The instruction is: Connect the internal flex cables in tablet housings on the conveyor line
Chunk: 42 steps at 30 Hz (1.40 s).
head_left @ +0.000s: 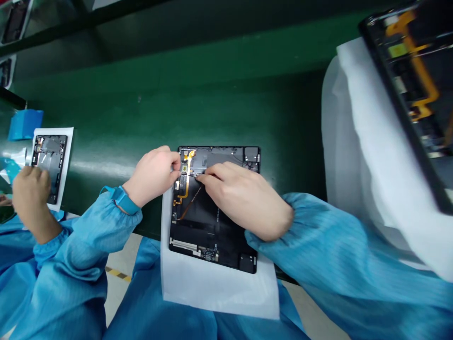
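Note:
An opened tablet [208,222] with its inside facing up lies on a white foam sheet [219,293] at the near edge of the bench. Orange flex cables run down its left side. My left hand [155,172] is over the tablet's upper left edge, thumb and forefinger pinched on one end of a thin black wire [189,175]. My right hand [244,198] reaches across the middle of the tablet, its fingertips closed on the same wire near the other end. The right hand and wrist cover part of the tablet's right side.
Close on the right, another opened tablet [399,71] rests on white foam sheets [357,118]. At left, a co-worker's hand [31,193] is over a further tablet [53,160], near a blue box [25,124]. A dark shelf edge [88,21] crosses the back of the green bench [123,99].

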{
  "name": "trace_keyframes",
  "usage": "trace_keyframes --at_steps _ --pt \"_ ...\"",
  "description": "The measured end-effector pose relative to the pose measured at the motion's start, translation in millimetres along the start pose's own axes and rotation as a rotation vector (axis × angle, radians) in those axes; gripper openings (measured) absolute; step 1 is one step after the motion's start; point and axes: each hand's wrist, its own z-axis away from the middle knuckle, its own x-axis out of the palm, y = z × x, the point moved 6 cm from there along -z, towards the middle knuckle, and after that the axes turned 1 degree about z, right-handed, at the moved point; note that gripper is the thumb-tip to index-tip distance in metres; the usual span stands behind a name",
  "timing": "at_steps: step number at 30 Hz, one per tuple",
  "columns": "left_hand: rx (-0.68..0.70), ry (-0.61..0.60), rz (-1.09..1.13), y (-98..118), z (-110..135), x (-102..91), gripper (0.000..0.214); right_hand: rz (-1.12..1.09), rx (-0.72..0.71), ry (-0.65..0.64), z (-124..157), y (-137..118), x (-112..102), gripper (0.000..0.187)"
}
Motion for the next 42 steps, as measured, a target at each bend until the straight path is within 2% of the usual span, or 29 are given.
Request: trace_keyframes --at_steps 7,11,23,32,37,39,40,42 --pt "0.254 -0.125 -0.109 9 -19 2.6 0.012 0.026 0.015 0.117 3 3 2 0.025" --pt "0.359 -0.123 -0.125 13 -23 6.0 0.016 0.054 0.010 0.196 6 3 2 0.022" --pt "0.397 -0.073 -0.010 20 -24 15.3 0.013 0.078 0.009 0.225 8 2 -1 0.026" --pt "0.345 -0.147 -0.159 31 -28 16.4 0.016 0.067 -0.003 0.212 7 2 -1 0.027" --pt "0.329 -0.108 -0.284 41 -23 10.3 0.018 -0.013 0.026 0.196 8 8 1 0.025" --pt "0.286 -0.039 -0.238 37 -14 4.4 0.013 -0.083 0.138 0.251 12 21 -4 0.025" --pt "0.209 0.019 -0.205 31 -7 0.7 0.016 -0.112 0.234 0.285 15 31 -6 0.026" --pt "-0.040 0.139 -0.159 11 12 -3.7 0.022 -0.142 0.451 0.327 21 53 -9 0.031"
